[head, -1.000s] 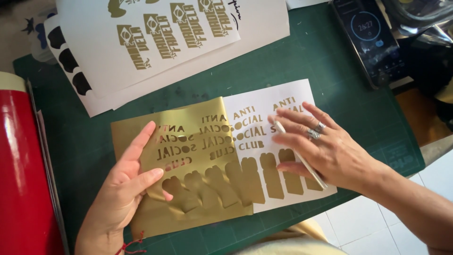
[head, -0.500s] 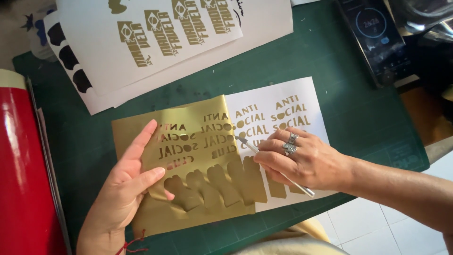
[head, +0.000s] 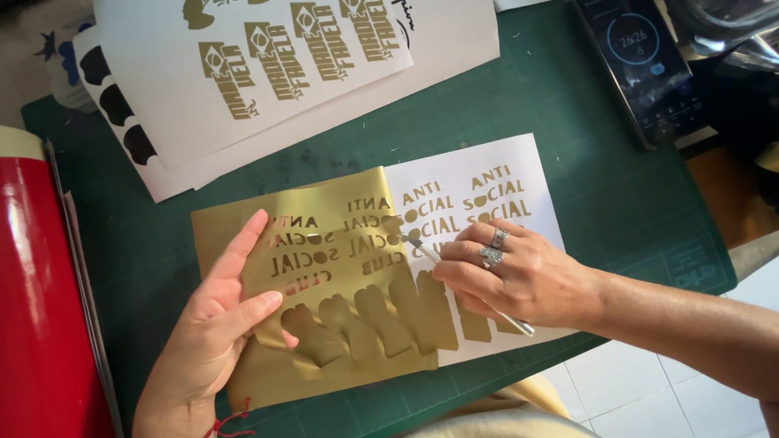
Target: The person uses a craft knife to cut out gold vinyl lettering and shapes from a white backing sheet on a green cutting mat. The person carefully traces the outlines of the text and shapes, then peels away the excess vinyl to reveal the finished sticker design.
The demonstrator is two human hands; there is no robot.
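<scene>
Red roll (head: 40,300) at far left of desk, beside green mat (head: 617,195). Left hand (head: 215,324) pinching peeled-back gold foil (head: 324,324), thumb on top, fingers (head: 243,243) spread flat on it. Foil folded over left half of white sheet (head: 487,162) at mat centre. Right hand (head: 511,272) clenched on pick (head: 422,250), tip at fold line. Printed sheets (head: 284,73) above, phone (head: 641,69) top right.

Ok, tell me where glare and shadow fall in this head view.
Head view: glare streaks the red roll at left and sheens the gold foil sheet; the right hand casts a soft shadow on the white backing sheet; focus is fairly sharp throughout.
</scene>
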